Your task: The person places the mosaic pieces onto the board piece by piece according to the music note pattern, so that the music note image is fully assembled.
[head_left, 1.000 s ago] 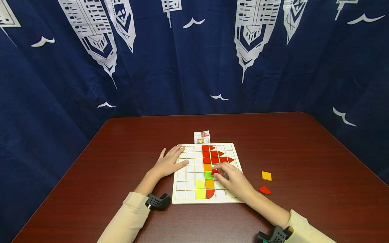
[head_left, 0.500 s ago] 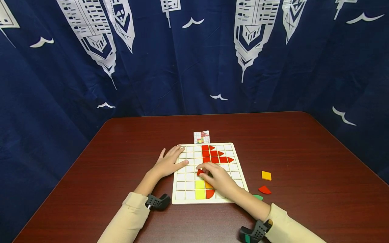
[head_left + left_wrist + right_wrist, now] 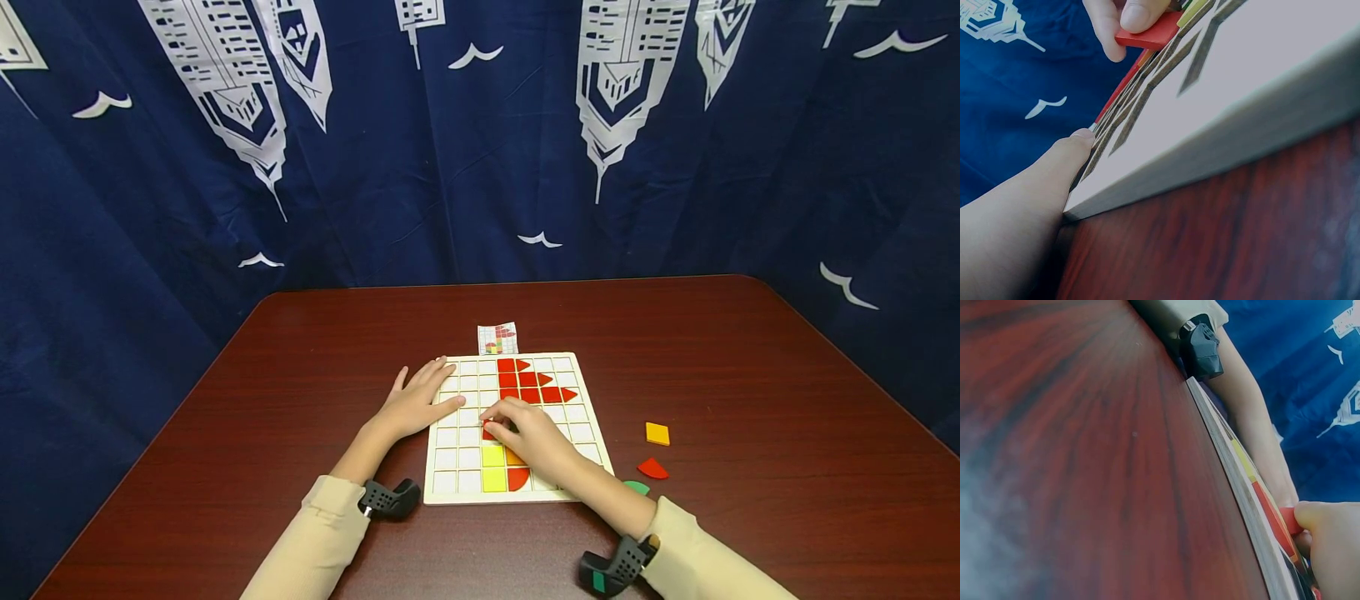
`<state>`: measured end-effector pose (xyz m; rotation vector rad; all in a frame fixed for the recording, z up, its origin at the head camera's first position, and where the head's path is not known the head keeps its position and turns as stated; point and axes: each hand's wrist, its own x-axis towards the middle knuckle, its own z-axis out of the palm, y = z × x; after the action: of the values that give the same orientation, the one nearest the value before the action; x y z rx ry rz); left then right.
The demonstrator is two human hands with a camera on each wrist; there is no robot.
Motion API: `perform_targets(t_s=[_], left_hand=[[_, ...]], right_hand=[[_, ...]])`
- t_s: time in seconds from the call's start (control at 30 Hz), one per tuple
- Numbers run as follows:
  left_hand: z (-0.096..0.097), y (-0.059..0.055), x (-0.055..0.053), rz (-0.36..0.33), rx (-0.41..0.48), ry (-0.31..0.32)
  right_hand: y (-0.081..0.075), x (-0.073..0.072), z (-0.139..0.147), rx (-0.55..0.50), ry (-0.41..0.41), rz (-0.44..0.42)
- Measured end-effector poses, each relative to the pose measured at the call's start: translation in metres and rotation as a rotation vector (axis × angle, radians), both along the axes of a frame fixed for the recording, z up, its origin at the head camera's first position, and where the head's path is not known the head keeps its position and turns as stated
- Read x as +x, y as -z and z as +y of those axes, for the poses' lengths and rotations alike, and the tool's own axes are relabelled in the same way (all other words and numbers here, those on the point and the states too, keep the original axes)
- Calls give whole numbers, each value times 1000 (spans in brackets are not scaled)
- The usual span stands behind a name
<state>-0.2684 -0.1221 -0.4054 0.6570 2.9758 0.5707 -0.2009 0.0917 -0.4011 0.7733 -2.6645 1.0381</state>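
Note:
A white grid board (image 3: 447, 481) lies on the table. My left hand (image 3: 416, 406) rests on its left edge with the fingers spread. Between thumb and fingers, my right hand (image 3: 528, 435) pinches a red tile (image 3: 1150, 37) over a cell just above two yellow tiles (image 3: 492, 456). In the left wrist view the tile is tilted, low over the grid. An orange tile (image 3: 514, 457), partly covered by my right hand, and a red rounded tile (image 3: 518, 478) sit beside the yellow ones. Red squares and triangles (image 3: 528, 379) form stepped rows at the top. My right hand hides the cells beneath it.
A small printed pattern card (image 3: 498, 340) stands behind the board. To the right lie a yellow-orange square tile (image 3: 657, 434), a red fan-shaped piece (image 3: 652, 469) and a green piece (image 3: 637, 487) partly behind my right forearm. A blue cloth (image 3: 450, 208) hangs beyond the table.
My right hand has moved left across the board with the red tile, then lowered it slightly. The green piece has come into view beside the forearm. My left hand has stayed put.

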Motion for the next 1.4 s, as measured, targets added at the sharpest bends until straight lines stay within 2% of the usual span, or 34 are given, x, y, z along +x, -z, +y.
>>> perform_targets(t_s=[0.27, 0.7, 0.97, 1.1, 1.4], left_hand=[[-1, 0, 1, -2, 1, 0], [-2, 0, 0, -5, 13, 1], [1, -2, 1, -14, 10, 6], [1, -3, 2, -14, 6, 6], [0, -1, 1, -12, -2, -1]], right_hand=[[1, -2, -2, 14, -3, 15], [0, 1, -1, -10, -29, -74], [1, 7, 6, 62, 1, -14], [1, 10, 10, 82, -18, 16], [2, 18, 26, -10, -81, 2]])
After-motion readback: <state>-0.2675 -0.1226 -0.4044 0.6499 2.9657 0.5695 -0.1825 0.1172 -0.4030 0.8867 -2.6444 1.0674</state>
